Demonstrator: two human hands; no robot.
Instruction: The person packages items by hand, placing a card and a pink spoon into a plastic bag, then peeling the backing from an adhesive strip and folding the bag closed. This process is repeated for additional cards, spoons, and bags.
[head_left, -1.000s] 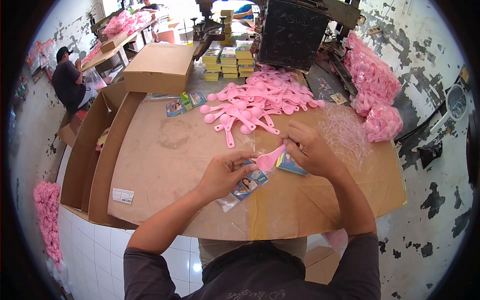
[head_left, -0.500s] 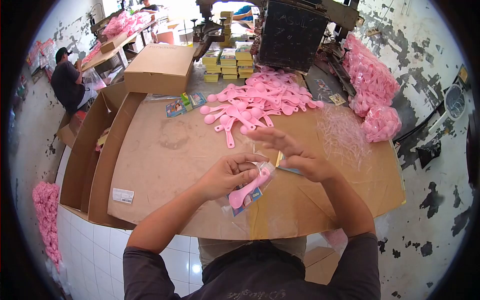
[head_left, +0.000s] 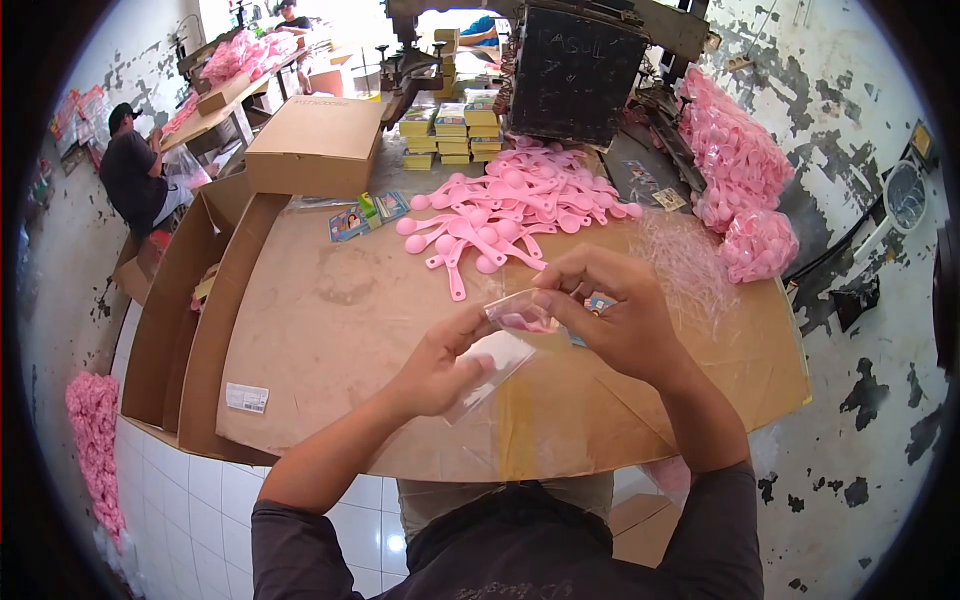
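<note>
One clear packet slants lengthwise up and rightward, your left hand holding its left side, your right hand pinching its upper end.

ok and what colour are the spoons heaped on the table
The heaped spoons are pink all over, showing best in the head view.

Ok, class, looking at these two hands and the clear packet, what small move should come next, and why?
Probably press the clear flap down with the right hand while the left steadies the packet: the right fingertips pinch its raised clear end, and the left hand supports its white-backed part.
</note>
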